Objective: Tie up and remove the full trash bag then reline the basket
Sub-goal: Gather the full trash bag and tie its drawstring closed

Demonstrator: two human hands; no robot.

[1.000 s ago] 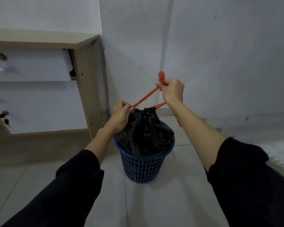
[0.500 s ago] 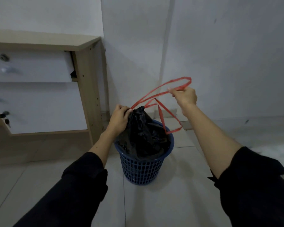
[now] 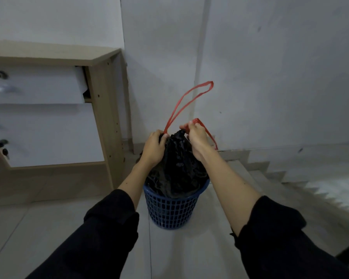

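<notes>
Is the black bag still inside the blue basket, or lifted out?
Inside: the black bag sits in the blue basket, its neck gathered between both hands.

You're handling a crinkled, glossy black plastic trash bag (image 3: 177, 168) with thin red plastic drawstrings (image 3: 186, 101) — seated in a blue plastic lattice basket (image 3: 172, 210) on smooth, faintly glossy floor tiles (image 3: 189, 256) — beside a matt wood-grain cabinet (image 3: 101, 117).

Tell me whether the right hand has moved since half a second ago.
Yes. The right hand has come in from out to the right, back to the neck of the black bag above the blue basket.
</notes>
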